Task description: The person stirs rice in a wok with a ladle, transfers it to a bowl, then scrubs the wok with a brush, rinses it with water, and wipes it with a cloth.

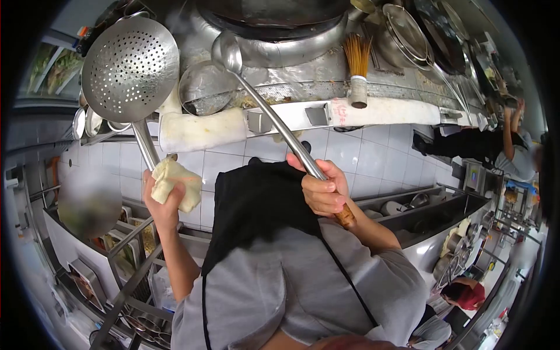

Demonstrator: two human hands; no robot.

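While my left hand [160,201] grips the skimmer [129,67] through a rag [175,184], my right hand [324,189] clamps the ladle [268,111], handle running toward 11 o'clock, bowl by the wok [274,17].

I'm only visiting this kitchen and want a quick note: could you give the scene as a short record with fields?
Left hand: grips a cloth against the skimmer handle
Right hand: closed on the ladle handle
Ladle bowl: raised over the stove
Brush: upright on the stove edge
Others: a person at far right
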